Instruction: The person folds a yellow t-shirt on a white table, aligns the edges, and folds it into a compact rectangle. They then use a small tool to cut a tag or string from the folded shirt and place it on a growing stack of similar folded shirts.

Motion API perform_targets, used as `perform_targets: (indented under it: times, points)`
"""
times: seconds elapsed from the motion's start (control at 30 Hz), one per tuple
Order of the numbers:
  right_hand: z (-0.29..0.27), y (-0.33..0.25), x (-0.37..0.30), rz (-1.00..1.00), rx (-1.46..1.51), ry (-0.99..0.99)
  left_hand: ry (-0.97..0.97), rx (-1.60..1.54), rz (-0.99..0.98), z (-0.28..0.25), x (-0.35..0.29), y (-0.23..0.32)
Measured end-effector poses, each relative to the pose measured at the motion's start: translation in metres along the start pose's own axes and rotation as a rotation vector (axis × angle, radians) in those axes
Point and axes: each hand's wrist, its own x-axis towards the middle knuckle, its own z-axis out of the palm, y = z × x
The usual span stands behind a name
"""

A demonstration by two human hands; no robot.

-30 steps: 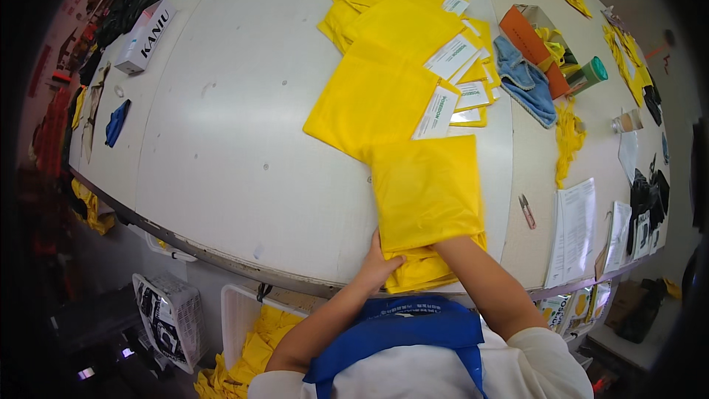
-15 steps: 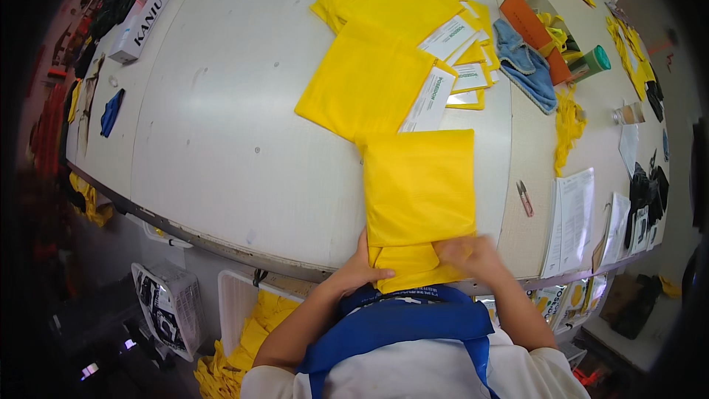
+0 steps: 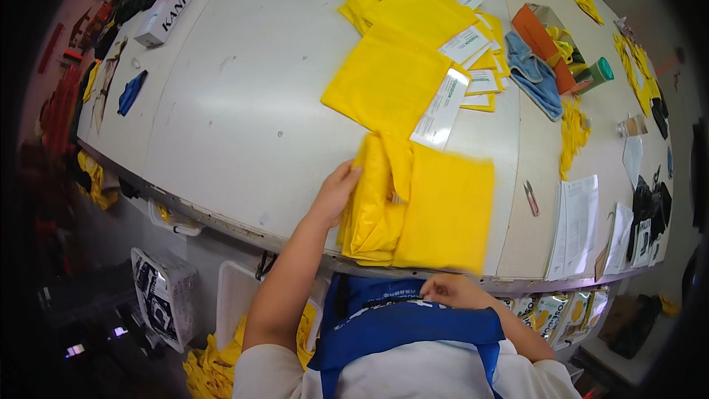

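A folded piece of shiny yellow fabric lies at the table's front edge. Its left part bulges in loose layers, with a raised flap, while the right part is flat and slightly blurred. My left hand is closed on the left edge of this fabric, its fingertips partly hidden by the folds. Apart from the fabric, my right hand hovers before my blue apron with curled fingers; what they hold, if anything, is hidden. Beyond the fabric lies a pile of flat folded yellow pieces with white printed cards.
To the right are thread snips, paper sheets, a blue denim cloth, an orange box and a green-lidded container. A white box stands far left. White bins sit below the table edge.
My left hand has moved up to the fabric's left edge. My right hand has drawn back toward my apron. The flat yellow square now shows bulging layers on its left. The view has shifted slightly.
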Motion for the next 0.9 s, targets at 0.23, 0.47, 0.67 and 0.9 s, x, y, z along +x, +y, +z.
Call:
perform_targets:
  times: [0.23, 0.47, 0.67, 0.9]
  points:
    - [-0.1, -0.01, 0.104, -0.082, -0.432, 0.659, 0.205, 0.751, 0.07, -0.004, 0.008, -0.068]
    - [-0.097, -0.039, 0.125, -0.059, -0.171, 0.286, 0.159, 0.466, 0.159, 0.018, -0.053, -0.082]
    - [-0.111, -0.049, 0.114, 0.171, 0.078, 0.169, 0.167, 0.582, 0.155, 0.018, -0.041, -0.083]
    - [-0.113, -0.061, 0.112, 0.233, 0.142, 0.091, 0.227, 0.71, 0.244, 0.009, -0.014, -0.085]
